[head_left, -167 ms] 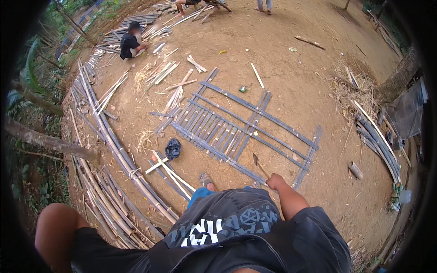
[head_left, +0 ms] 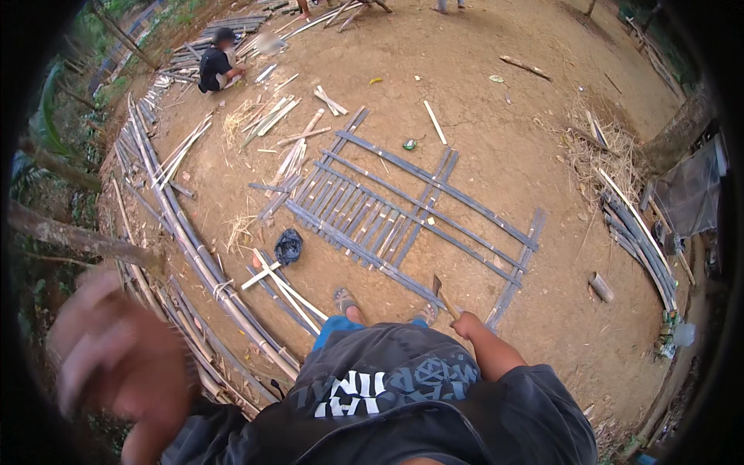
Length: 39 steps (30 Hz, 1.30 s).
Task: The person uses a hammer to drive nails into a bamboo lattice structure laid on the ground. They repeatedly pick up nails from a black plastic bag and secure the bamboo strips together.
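My right hand [head_left: 466, 325] is closed around the light wooden handle of a small dark-bladed tool [head_left: 448, 305], whose exact kind I cannot make out. Its blade points away from me, just short of the near rail of a bamboo frame [head_left: 480, 225] lying on the ground. Long dark strips form the frame, with several short slats [head_left: 353, 217] side by side across its left part. Raised at the lower left, my left hand [head_left: 124, 349] is smeared by motion. Its fingers do not show clearly, nor whether they hold anything.
Long bamboo poles [head_left: 194, 248] lie along the left. Nearer are pale crossed strips [head_left: 283, 287] and a black plastic bag [head_left: 288, 246]. A person [head_left: 217, 62] squats at the far left among cut bamboo. At right lie a short bamboo piece [head_left: 601, 287] and bundled dark strips [head_left: 639, 248].
My left hand has swung up into view at the lower left, where a bent arm showed before. The tool in my right hand has tilted and its blade has come nearer to me.
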Tool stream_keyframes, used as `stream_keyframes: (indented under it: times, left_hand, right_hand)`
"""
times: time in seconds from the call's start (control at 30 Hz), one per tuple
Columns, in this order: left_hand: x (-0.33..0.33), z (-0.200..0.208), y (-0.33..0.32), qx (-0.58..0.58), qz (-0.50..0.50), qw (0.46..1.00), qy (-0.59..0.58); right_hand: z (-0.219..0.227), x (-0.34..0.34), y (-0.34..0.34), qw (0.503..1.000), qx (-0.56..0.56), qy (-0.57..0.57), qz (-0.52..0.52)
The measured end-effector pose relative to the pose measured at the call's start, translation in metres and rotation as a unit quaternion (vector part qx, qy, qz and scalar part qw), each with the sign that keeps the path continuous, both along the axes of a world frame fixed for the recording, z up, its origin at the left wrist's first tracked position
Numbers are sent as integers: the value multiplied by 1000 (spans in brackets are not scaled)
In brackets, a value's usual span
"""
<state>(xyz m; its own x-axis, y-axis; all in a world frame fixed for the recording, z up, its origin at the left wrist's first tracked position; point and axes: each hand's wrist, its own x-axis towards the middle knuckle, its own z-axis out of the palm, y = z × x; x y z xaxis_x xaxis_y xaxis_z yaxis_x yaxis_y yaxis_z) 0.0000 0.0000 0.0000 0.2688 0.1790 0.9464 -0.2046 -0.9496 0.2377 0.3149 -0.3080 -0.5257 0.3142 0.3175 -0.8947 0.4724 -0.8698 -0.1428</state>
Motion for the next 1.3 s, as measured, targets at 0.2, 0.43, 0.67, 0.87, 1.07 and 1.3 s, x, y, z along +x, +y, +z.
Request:
stream_keyframes:
  times: [0.2,0.43,0.67,0.87,1.07,1.3]
  left_hand:
    - [-5,-170,-15,-279,35,775,566]
    - [-106,-425,-114,-506,14,512,694]
    - [-196,-472,-189,-644,227,465,563]
    - [-286,-473,-263,-674,180,386,604]
    - [-333,-453,-311,-708,186,343,589]
    - [-336,-459,-284,-753,211,330,529]
  right_hand:
    - [-42,16,-58,966,-75,1,247]
    - [-27,28,-89,973,-68,27,219]
    - [12,-7,-114,985,75,141,-71]
    - [5,-20,-144,986,51,136,-86]
    - [-3,-31,-140,991,31,114,-68]
    - [9,-47,-135,992,21,94,-80]
